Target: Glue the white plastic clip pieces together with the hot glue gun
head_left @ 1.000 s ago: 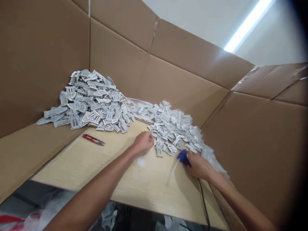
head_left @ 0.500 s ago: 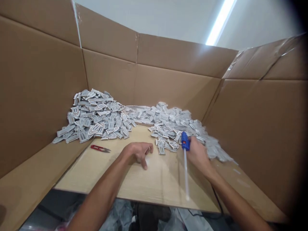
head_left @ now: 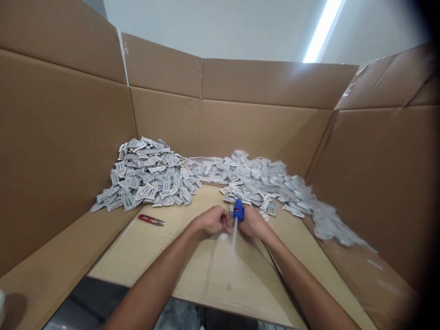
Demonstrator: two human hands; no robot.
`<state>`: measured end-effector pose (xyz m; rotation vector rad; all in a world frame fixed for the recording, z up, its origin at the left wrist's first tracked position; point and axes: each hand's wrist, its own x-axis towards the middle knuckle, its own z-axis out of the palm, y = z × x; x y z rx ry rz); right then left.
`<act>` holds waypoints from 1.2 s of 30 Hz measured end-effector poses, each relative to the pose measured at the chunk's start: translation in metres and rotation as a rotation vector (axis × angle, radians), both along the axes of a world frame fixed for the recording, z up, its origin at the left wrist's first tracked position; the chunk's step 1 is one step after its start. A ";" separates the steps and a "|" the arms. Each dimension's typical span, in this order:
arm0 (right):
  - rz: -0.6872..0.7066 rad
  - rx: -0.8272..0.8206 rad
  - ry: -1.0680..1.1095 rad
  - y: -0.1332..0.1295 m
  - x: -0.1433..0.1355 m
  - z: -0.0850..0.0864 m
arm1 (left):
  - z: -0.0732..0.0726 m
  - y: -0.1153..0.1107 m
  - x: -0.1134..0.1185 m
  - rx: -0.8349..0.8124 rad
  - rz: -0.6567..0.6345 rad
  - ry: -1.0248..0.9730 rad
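My right hand [head_left: 252, 222] is wrapped round a blue glue gun [head_left: 238, 211], from whose back a translucent glue stick points toward me. Beside it, almost touching, my left hand [head_left: 218, 221] has its fingers curled together; whatever they hold is too small to make out. A small pale thing shows just under the left fingers. Behind the hands lie loose grey and white slotted pieces [head_left: 245, 195]. A larger heap of the same pieces [head_left: 147, 174] rises at the left. Red thread snips [head_left: 151, 220] lie on the board [head_left: 137, 256] left of my left hand.
Pieces in clear plastic [head_left: 299, 197] spread along the back and right side. Tall cardboard walls [head_left: 261, 121] enclose the work surface. A dark cable runs beneath my right forearm to the front edge.
My right hand has carried the glue gun left, away from the pieces. My left hand has moved right and its fingers have closed. The camera view has shifted too.
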<state>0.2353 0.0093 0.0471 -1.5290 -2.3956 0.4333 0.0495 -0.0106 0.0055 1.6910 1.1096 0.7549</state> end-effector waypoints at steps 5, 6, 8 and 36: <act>-0.012 0.024 0.363 0.006 0.012 -0.011 | 0.003 -0.005 0.005 -0.019 0.146 -0.148; -0.033 0.029 0.417 0.006 0.013 -0.013 | 0.005 -0.006 0.005 -0.008 0.177 -0.153; -0.057 0.047 0.494 0.006 0.014 -0.014 | 0.010 -0.006 0.003 0.009 0.228 -0.184; 0.085 0.028 0.854 -0.009 0.003 -0.014 | 0.015 0.000 0.015 0.156 0.412 -0.443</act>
